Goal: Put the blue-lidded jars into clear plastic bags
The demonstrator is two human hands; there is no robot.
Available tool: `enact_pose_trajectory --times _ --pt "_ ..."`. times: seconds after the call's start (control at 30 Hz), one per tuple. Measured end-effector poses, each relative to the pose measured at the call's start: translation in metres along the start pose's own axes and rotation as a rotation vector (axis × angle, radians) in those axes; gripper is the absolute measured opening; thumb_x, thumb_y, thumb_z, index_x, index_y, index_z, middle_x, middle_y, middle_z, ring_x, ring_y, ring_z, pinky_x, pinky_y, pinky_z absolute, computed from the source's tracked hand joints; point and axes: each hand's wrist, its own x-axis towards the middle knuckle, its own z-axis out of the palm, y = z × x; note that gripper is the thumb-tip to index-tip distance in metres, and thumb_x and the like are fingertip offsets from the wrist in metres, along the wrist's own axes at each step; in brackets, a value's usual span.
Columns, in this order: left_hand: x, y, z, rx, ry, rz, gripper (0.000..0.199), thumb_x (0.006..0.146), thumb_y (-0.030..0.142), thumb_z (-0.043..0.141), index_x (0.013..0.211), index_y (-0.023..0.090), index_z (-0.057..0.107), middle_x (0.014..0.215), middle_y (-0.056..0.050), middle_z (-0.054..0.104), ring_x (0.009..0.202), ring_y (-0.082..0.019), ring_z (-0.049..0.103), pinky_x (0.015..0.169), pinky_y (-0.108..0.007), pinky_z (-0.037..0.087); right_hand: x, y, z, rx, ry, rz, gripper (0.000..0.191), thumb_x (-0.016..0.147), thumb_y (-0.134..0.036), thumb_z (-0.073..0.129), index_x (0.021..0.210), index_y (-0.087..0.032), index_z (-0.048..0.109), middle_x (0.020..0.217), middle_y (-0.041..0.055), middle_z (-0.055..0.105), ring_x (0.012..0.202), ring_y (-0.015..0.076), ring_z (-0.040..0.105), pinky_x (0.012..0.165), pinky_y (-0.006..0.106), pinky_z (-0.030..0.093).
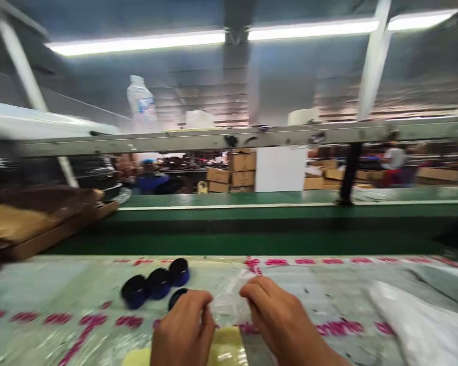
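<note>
Film (229, 299) is located on the bench (80, 274), between the left hand (185, 325) and the right hand (280, 320). Its outline is hard to make out: the material is clear and blurred, and the lower edge blends into the yellow patch (227, 345) beneath. The fourth cap (175, 296) is partly hidden behind the left hand; three caps (159, 283) beside it show in full. The white bag (423, 320) is blurred and cut off at the lower edge; the carton (61, 236) is cut off at the left.

Left hand: back up, fingers curled inward, wrist cut off by the lower edge. Right hand: back toward the camera, fingers bent toward the left hand, forearm running out at lower right. The fingertips of both meet the film; whether either pinches it cannot be told, since the contact surfaces are hidden
</note>
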Motion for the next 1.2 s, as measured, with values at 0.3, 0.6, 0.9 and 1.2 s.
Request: enact_pose_trajectory --times 0.3,0.6,0.9,1.2 --pt "0.004 -0.029 -0.032 0.445 -0.008 0.056 0.035 0.085 -0.005 0.044 0.112 0.016 0.054 0.094 -0.004 0.063 0.083 -0.024 0.063 0.069 -0.038 0.052 0.043 -0.022 0.056 -0.454 0.000 -0.121 0.019 0.088 -0.003 0.043 0.084 -0.020 0.052 0.077 0.0035 0.055 0.065 0.0206 0.052 0.057 0.033 0.023" --pt "-0.007 -0.072 -0.025 0.529 -0.105 -0.111 0.037 0.083 -0.005 0.056 0.113 0.018 0.056 0.087 0.000 0.062 0.077 -0.022 0.066 0.064 -0.037 0.056 0.073 -0.016 0.117 -0.009 -0.392 0.444 0.018 0.104 -0.027 0.042 0.114 -0.022 0.056 0.094 0.0014 0.071 0.087 0.0244 0.067 0.069 0.032 0.033" --pt "-0.019 -0.057 -0.024 0.343 -0.586 -0.480 0.035 0.096 0.002 0.035 0.105 0.024 0.060 0.095 -0.001 0.065 0.089 -0.027 0.067 0.074 -0.043 0.053 0.045 -0.006 0.123 -0.072 -0.576 0.346 0.020 0.098 -0.018 0.045 0.106 -0.022 0.063 0.099 0.0009 0.070 0.094 0.0244 0.066 0.077 0.033 0.038" --pt "-0.034 -0.057 -0.029 0.195 -0.515 -0.477 0.025 0.091 0.000 0.046 0.094 0.023 0.057 0.087 0.003 0.065 0.080 -0.022 0.067 0.067 -0.036 0.042 0.016 -0.007 0.115 0.045 -0.553 0.254 0.018 0.096 -0.016 0.045 0.099 -0.022 0.061 0.092 -0.0005 0.067 0.081 0.0179 0.063 0.072 0.029 0.040"
